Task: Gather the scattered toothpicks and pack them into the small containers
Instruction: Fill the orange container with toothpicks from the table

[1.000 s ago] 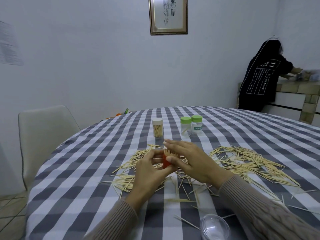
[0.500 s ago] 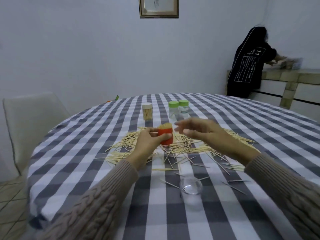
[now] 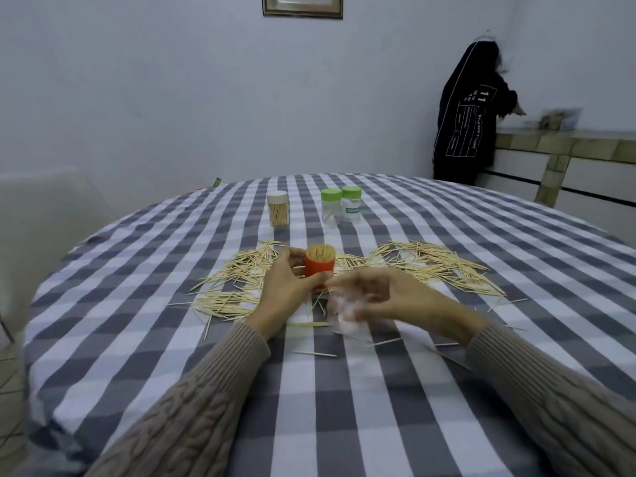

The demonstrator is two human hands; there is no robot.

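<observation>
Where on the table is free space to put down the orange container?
Bare cloth lies near the person, between the two sleeves, and at left beyond the toothpick pile. It is crowded around the orange container and rightward, where scattered toothpicks lie.

An orange container point(image 3: 320, 269) of pale toothpicks is sitting between tan-sleeved fingers point(image 3: 311, 278); beyond them a grey-and-white checked tablecloth point(image 3: 447, 218) is showing.
</observation>
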